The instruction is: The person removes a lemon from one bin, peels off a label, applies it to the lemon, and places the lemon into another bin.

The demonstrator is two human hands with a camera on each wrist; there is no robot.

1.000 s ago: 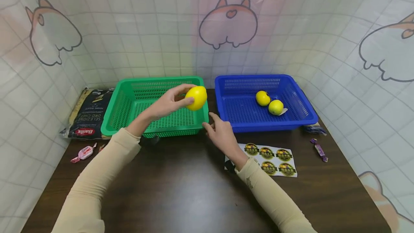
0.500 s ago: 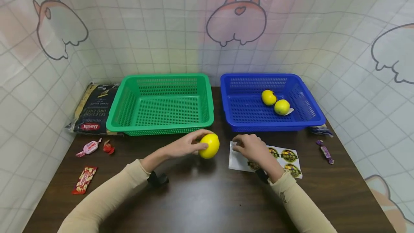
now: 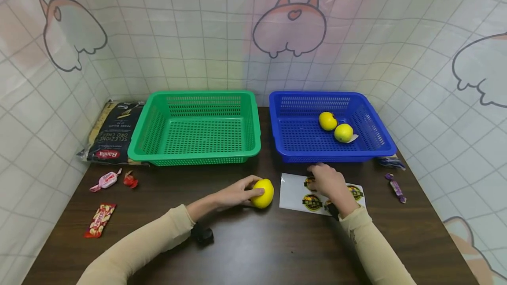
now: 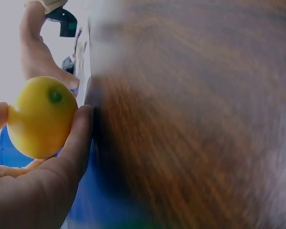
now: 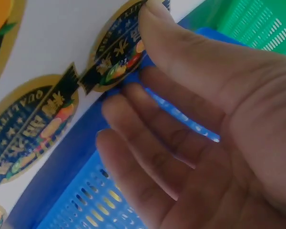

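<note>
My left hand (image 3: 233, 193) holds a yellow lemon (image 3: 263, 193) between thumb and fingers, low over the table left of the sticker sheet. In the left wrist view, the lemon (image 4: 40, 119) shows its green stem end. My right hand (image 3: 330, 184) is over the white sticker sheet (image 3: 292, 190), which bears round dark-and-gold fruit labels. In the right wrist view, the thumb tip (image 5: 155, 9) lies at one label (image 5: 117, 52), while the other fingers (image 5: 133, 124) are loosely bent, with nothing visibly held. Part of the sheet is hidden under the hand.
Behind are a green basket (image 3: 194, 158) and a blue basket (image 3: 332, 155) with two lemons (image 3: 328, 121) inside. A pasta bag (image 3: 112, 135) lies at left. Wrapped sweets (image 3: 107, 180), a red snack packet (image 3: 100, 220) and a purple sweet (image 3: 395, 188) lie towards the sides.
My left hand has brought the lemon from above the green basket down and forward to just over the table. My right hand has moved from between the baskets onto the sticker sheet.
</note>
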